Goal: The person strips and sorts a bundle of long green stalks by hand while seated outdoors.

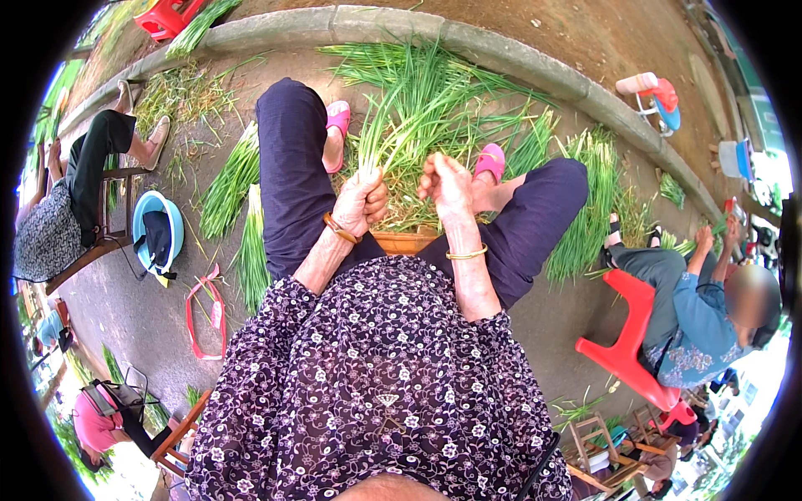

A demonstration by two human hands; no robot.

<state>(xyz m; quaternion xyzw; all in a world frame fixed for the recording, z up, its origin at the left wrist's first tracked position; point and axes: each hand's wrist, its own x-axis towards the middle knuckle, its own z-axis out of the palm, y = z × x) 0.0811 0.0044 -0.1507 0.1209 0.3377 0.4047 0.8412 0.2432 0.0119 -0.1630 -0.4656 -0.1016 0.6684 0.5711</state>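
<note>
My left hand (361, 198) grips a bunch of long green stalks with pale lower ends (380, 134), which fan upward. Just right of it, my right hand (444, 179) has curled fingers; what they hold, if anything, is too small to make out. Loose stalks and yellowish trimmings (401, 215) lie beyond and below my hands, above an orange-brown container (405, 242) between my legs. A large pile of green stalks (393, 63) lies ahead, with more bundles (230, 192) to the left and a spread pile (585, 217) to the right.
A concrete curb (388, 25) curves across the back. A blue basin (171, 217) with a dark bag and a red strap (196, 334) lie left. A seated person in dark trousers (96, 159) is at left; another seated person (693, 326) is at right beside a red stool (622, 351).
</note>
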